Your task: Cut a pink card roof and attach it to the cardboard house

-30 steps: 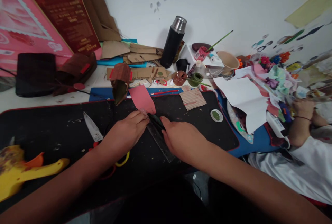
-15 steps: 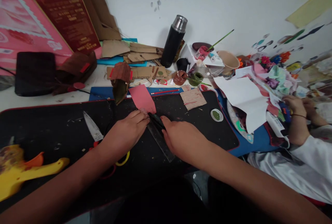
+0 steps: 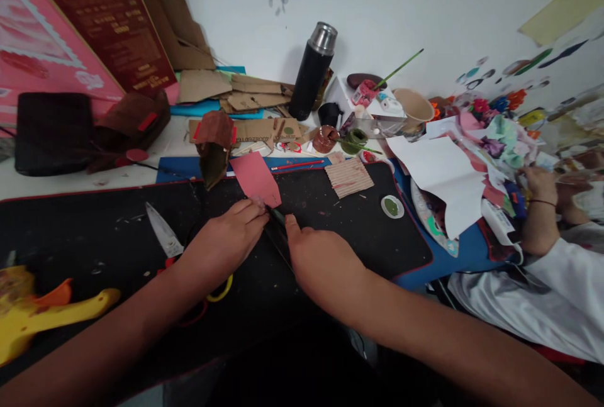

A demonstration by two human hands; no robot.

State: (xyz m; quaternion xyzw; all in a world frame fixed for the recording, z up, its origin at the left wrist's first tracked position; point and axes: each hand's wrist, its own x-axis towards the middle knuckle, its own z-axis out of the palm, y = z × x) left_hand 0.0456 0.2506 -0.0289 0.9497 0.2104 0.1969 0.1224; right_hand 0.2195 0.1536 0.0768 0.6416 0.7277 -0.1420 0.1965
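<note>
A pink paper rectangle (image 3: 257, 177) lies on the black mat (image 3: 325, 224). At its lower end my left hand (image 3: 238, 228) is closed, the fingertips pinching the paper's edge. My right hand (image 3: 321, 256) wraps around a slim dark tool (image 3: 277, 215), whose tip meets my left fingertips; its exact kind is hard to make out. Below the tool a dark flat strip (image 3: 278, 243) slants down under my right hand, partly hidden. Scissors (image 3: 164, 231) with red and yellow handles lie beneath my left forearm, blades showing.
At left lies a yellow glue gun (image 3: 51, 312). Corrugated cardboard (image 3: 349, 177) and a lid of green paint (image 3: 392, 207) are on the right. Behind stand a black thermos (image 3: 311, 73) and paint jars (image 3: 325, 138). Another person's hand (image 3: 540, 187) works at far right.
My right hand has turned and shifted slightly left, covering more of the flat strip. My left hand stays at the pink paper. The whole view has shifted a little.
</note>
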